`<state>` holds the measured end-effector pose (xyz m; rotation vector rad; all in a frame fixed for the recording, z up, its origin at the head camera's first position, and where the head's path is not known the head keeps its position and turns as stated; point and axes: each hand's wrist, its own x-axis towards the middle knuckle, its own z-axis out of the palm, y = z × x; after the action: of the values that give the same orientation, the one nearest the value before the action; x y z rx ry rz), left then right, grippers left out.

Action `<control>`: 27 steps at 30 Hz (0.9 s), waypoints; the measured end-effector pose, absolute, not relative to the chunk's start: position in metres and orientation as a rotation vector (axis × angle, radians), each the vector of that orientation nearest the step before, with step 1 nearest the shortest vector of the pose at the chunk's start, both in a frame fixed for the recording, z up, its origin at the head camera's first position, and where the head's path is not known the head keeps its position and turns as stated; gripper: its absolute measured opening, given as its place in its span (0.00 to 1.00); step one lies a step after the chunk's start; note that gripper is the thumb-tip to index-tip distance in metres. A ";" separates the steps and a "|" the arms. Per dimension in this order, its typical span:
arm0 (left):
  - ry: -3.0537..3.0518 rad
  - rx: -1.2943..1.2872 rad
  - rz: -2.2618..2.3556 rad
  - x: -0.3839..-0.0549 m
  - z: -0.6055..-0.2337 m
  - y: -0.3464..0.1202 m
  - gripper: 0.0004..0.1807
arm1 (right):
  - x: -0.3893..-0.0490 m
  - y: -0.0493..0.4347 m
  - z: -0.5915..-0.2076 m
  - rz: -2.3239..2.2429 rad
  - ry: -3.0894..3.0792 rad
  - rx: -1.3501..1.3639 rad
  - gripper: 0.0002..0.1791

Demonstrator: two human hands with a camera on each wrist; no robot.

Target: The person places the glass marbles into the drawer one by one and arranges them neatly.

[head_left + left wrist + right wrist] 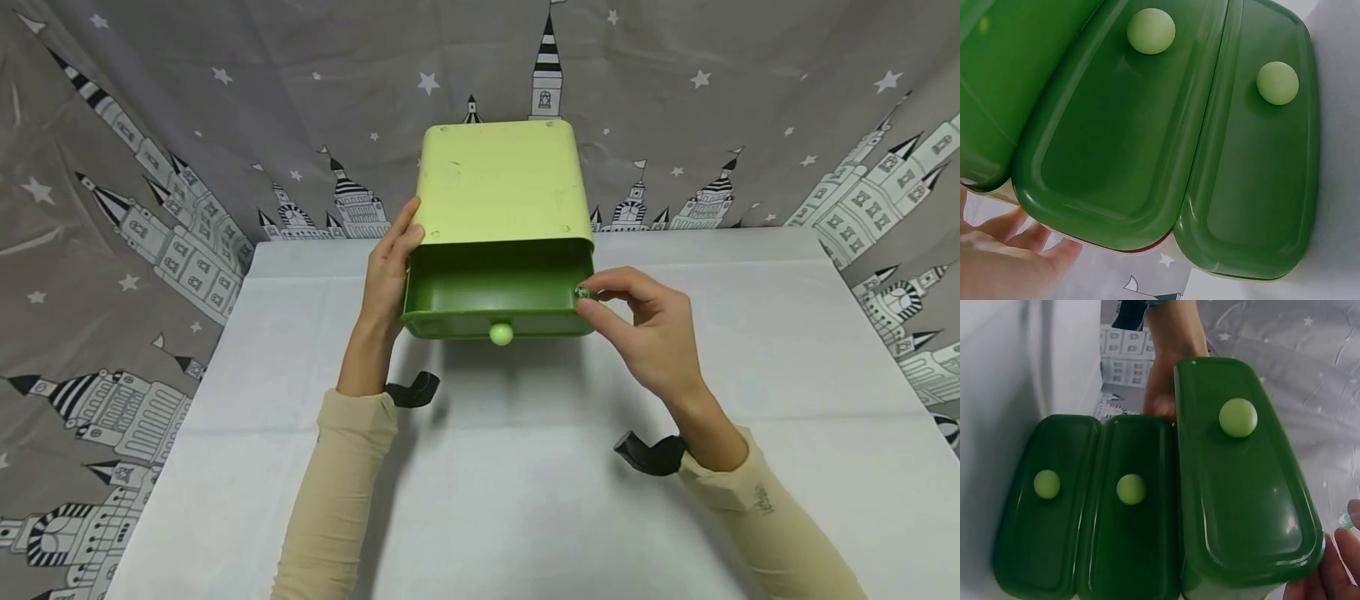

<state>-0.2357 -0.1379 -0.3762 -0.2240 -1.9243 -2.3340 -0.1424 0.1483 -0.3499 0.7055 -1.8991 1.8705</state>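
Note:
A small drawer cabinet [498,179] with a pale yellow-green top stands at the table's far side. Its top drawer [495,318] is pulled out, showing a dark green inside and a round light green knob [501,334]. My left hand [386,279] rests against the cabinet's left side with fairly straight fingers. At the drawer's right edge, my right hand [648,329] pinches a small shiny green piece [582,292] between thumb and fingertips. In the right wrist view that piece [1345,519] looks translucent; its kind is unclear.
Two lower drawers, a middle one [1116,137] and a bottom one [1260,175], are closed, each with a round knob. A white cloth [495,500] covers the table. Behind hangs a grey curtain [300,75] printed with castles and stars.

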 end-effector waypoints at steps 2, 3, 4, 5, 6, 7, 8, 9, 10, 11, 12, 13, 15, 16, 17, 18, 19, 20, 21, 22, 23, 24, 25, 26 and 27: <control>-1.923 -0.223 -2.338 -0.236 -0.376 -0.138 0.30 | -0.142 0.146 -0.350 1.864 -1.906 0.720 0.08; -1.922 -0.224 -2.339 -0.236 -0.376 -0.137 0.30 | -0.142 0.144 -0.350 1.862 -1.909 0.724 0.07; -1.921 -0.224 -2.338 -0.236 -0.377 -0.138 0.30 | -0.142 0.143 -0.350 1.866 -1.910 0.725 0.07; -1.925 -0.222 -2.333 -0.236 -0.377 -0.138 0.30 | -0.142 0.142 -0.350 1.866 -1.912 0.727 0.07; -1.927 -0.221 -2.332 -0.236 -0.377 -0.138 0.30 | -0.143 0.141 -0.350 1.866 -1.912 0.729 0.07; -1.927 -0.220 -2.330 -0.236 -0.377 -0.138 0.30 | -0.143 0.140 -0.350 1.866 -1.912 0.730 0.07; -1.928 -0.219 -2.329 -0.236 -0.377 -0.138 0.30 | -0.143 0.139 -0.350 1.859 -1.913 0.731 0.07; -1.927 -0.220 -2.330 -0.236 -0.377 -0.137 0.30 | -0.144 0.138 -0.350 1.857 -1.911 0.731 0.07; -1.927 -0.218 -2.331 -0.236 -0.377 -0.137 0.30 | -0.144 0.138 -0.351 1.855 -1.907 0.734 0.07; -1.931 -0.215 -2.328 -0.236 -0.377 -0.137 0.30 | -0.144 0.137 -0.350 1.850 -1.903 0.735 0.07; -1.932 -0.213 -2.328 -0.236 -0.377 -0.138 0.30 | -0.145 0.136 -0.350 1.846 -1.899 0.737 0.07; -1.931 -0.212 -2.327 -0.236 -0.377 -0.138 0.30 | -0.145 0.135 -0.350 1.840 -1.897 0.735 0.08; -1.933 -0.210 -2.326 -0.236 -0.378 -0.138 0.30 | -0.146 0.134 -0.350 1.825 -1.899 0.736 0.08; -1.932 -0.210 -2.326 -0.236 -0.378 -0.138 0.30 | -0.146 0.134 -0.350 1.817 -1.903 0.733 0.08; -1.930 -0.211 -2.327 -0.236 -0.378 -0.138 0.30 | -0.147 0.133 -0.350 1.810 -1.908 0.725 0.08; -1.926 -0.213 -2.330 -0.236 -0.378 -0.138 0.30 | -0.147 0.133 -0.350 1.802 -1.911 0.716 0.08; -1.922 -0.215 -2.334 -0.236 -0.378 -0.138 0.30 | -0.147 0.132 -0.350 1.799 -1.911 0.703 0.08; -1.921 -0.216 -2.335 -0.236 -0.378 -0.138 0.30 | -0.148 0.132 -0.351 1.793 -1.912 0.692 0.08; -1.917 -0.218 -2.338 -0.236 -0.378 -0.138 0.30 | -0.148 0.132 -0.351 1.788 -1.912 0.679 0.08; -1.916 -0.218 -2.338 -0.236 -0.378 -0.138 0.30 | -0.149 0.131 -0.352 1.783 -1.911 0.666 0.08; -1.917 -0.214 -2.337 -0.236 -0.378 -0.138 0.30 | -0.150 0.130 -0.352 1.779 -1.911 0.655 0.07; -1.919 -0.212 -2.335 -0.236 -0.378 -0.138 0.30 | -0.151 0.130 -0.353 1.771 -1.912 0.647 0.07; -1.922 -0.212 -2.332 -0.236 -0.378 -0.138 0.30 | -0.151 0.130 -0.353 1.765 -1.914 0.639 0.06; -1.924 -0.211 -2.332 -0.236 -0.378 -0.137 0.30 | -0.152 0.130 -0.353 1.758 -1.918 0.631 0.06; -1.925 -0.212 -2.332 -0.236 -0.378 -0.137 0.30 | -0.152 0.130 -0.354 1.753 -1.921 0.622 0.06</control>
<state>-0.2360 -0.1372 -0.3779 -0.2121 -1.9246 -2.3321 -0.1525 0.1296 -0.3538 0.6217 -1.9213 1.7531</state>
